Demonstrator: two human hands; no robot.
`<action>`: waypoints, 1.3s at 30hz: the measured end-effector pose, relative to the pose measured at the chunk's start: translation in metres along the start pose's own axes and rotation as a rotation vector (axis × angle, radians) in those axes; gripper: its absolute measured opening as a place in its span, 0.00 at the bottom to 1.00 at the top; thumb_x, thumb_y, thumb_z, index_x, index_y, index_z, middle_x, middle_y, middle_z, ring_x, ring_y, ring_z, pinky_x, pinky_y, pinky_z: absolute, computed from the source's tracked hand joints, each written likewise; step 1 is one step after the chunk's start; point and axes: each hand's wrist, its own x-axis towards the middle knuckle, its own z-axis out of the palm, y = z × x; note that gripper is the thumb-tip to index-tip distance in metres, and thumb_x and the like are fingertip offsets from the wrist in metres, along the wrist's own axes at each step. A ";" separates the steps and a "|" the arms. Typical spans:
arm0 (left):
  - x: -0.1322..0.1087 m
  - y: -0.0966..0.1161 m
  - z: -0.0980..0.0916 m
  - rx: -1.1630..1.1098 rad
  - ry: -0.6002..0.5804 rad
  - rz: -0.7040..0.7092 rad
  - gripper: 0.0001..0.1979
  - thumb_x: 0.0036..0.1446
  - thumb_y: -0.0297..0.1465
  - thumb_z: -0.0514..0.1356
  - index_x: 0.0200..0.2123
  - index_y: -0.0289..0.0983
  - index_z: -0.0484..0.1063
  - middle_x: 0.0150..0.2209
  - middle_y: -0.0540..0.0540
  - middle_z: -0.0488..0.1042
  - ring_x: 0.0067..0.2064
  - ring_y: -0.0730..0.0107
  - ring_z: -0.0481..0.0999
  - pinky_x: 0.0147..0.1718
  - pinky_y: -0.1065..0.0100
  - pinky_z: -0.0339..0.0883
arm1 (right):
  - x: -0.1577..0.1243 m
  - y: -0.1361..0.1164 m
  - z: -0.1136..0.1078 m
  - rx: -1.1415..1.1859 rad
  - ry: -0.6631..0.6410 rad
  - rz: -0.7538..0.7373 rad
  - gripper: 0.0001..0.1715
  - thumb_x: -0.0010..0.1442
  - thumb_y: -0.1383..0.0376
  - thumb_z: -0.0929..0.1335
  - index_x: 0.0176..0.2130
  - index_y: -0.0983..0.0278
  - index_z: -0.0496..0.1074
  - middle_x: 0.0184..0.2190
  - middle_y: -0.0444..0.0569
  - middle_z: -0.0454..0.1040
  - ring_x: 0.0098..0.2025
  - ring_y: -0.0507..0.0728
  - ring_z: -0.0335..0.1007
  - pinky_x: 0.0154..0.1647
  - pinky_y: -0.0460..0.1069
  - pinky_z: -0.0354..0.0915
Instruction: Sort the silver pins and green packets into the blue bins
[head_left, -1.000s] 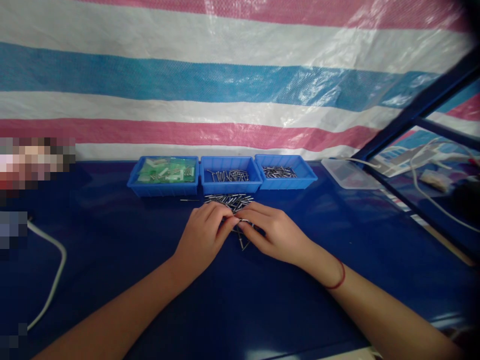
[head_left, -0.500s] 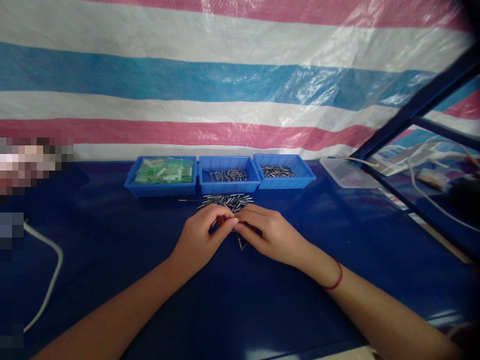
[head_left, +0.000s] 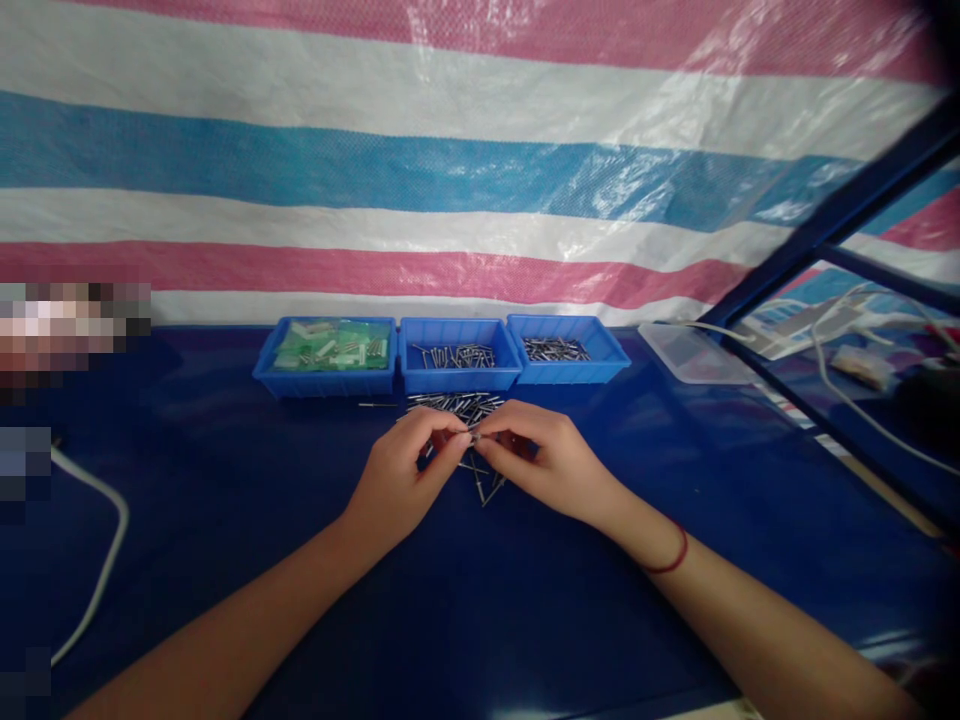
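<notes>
My left hand [head_left: 405, 465] and my right hand [head_left: 553, 458] meet fingertip to fingertip over the table, both closed in a pinch. Between the tips shows a small metal pin [head_left: 475, 438], possibly a blind rivet; most of it is hidden by the fingers. Just behind and under the hands spreads a loose pile of slim silver metal pins [head_left: 459, 405]. Some pins [head_left: 480, 487] stick out below the fingertips on the dark blue tabletop [head_left: 420, 610].
Three blue bins stand in a row behind the pile: the left bin [head_left: 330, 385] holds green packets, the middle bin [head_left: 459, 380] and right bin [head_left: 574, 374] hold metal pins. One stray pin [head_left: 377, 405] lies apart. A clear plastic lid [head_left: 694, 355] and a white cable [head_left: 112, 540] flank them.
My right hand has shifted slightly right and up, opening a small gap between the fingertips where metal now shows. My left hand stays nearly in place. The view has tilted a little.
</notes>
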 end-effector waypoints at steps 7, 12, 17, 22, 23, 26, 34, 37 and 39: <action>0.002 -0.002 0.001 0.006 0.023 -0.002 0.01 0.60 0.28 0.59 0.34 0.38 0.70 0.31 0.51 0.72 0.33 0.73 0.71 0.34 0.71 0.64 | 0.001 -0.003 -0.006 0.019 0.094 -0.033 0.05 0.61 0.65 0.67 0.37 0.63 0.74 0.31 0.47 0.74 0.27 0.49 0.65 0.27 0.45 0.62; 0.003 -0.003 0.001 0.040 -0.017 0.003 0.02 0.61 0.30 0.58 0.36 0.38 0.71 0.34 0.49 0.73 0.38 0.69 0.73 0.39 0.67 0.64 | -0.001 -0.008 -0.006 -0.027 0.082 -0.080 0.09 0.62 0.64 0.66 0.31 0.65 0.73 0.28 0.47 0.72 0.28 0.50 0.64 0.28 0.46 0.60; 0.001 -0.001 0.001 0.165 -0.005 -0.003 0.09 0.61 0.32 0.57 0.44 0.39 0.69 0.40 0.47 0.75 0.44 0.64 0.73 0.45 0.61 0.62 | 0.004 0.001 -0.010 0.217 0.298 0.251 0.18 0.62 0.57 0.66 0.26 0.65 0.72 0.20 0.43 0.66 0.24 0.49 0.60 0.25 0.46 0.56; -0.005 0.005 0.003 0.423 -0.169 0.058 0.09 0.56 0.35 0.60 0.41 0.41 0.72 0.46 0.45 0.74 0.51 0.54 0.67 0.47 0.52 0.57 | 0.015 0.028 -0.030 0.740 0.644 0.601 0.19 0.55 0.51 0.69 0.36 0.64 0.75 0.29 0.44 0.70 0.20 0.46 0.57 0.17 0.44 0.51; -0.006 0.006 0.004 0.459 -0.190 0.071 0.10 0.54 0.35 0.61 0.40 0.41 0.72 0.47 0.45 0.73 0.52 0.53 0.66 0.47 0.51 0.56 | 0.016 0.031 -0.033 0.794 0.659 0.632 0.20 0.54 0.50 0.70 0.37 0.63 0.75 0.31 0.44 0.70 0.20 0.46 0.58 0.17 0.44 0.52; -0.008 0.007 0.004 0.526 -0.219 0.094 0.10 0.53 0.32 0.60 0.40 0.40 0.72 0.50 0.45 0.72 0.55 0.52 0.64 0.49 0.49 0.55 | 0.018 0.034 -0.037 0.867 0.642 0.682 0.21 0.52 0.50 0.70 0.39 0.63 0.75 0.32 0.44 0.70 0.21 0.46 0.59 0.17 0.43 0.54; -0.008 0.002 0.003 0.618 -0.271 0.141 0.07 0.61 0.30 0.53 0.37 0.39 0.71 0.53 0.43 0.70 0.56 0.51 0.62 0.47 0.50 0.56 | 0.013 0.012 -0.022 0.803 0.402 0.614 0.14 0.56 0.56 0.68 0.36 0.63 0.73 0.29 0.42 0.69 0.21 0.47 0.59 0.18 0.44 0.51; -0.008 0.001 0.004 0.639 -0.231 0.128 0.07 0.62 0.30 0.53 0.38 0.39 0.71 0.53 0.43 0.70 0.56 0.51 0.62 0.48 0.50 0.57 | 0.013 0.008 -0.019 0.604 0.295 0.541 0.11 0.57 0.58 0.68 0.34 0.65 0.72 0.27 0.42 0.68 0.22 0.47 0.58 0.19 0.44 0.52; -0.008 0.001 0.005 0.653 -0.191 0.108 0.07 0.63 0.30 0.53 0.38 0.38 0.71 0.53 0.43 0.70 0.56 0.51 0.63 0.49 0.50 0.57 | 0.012 0.007 -0.016 0.492 0.195 0.509 0.10 0.56 0.60 0.68 0.33 0.65 0.72 0.24 0.42 0.68 0.22 0.47 0.58 0.20 0.44 0.53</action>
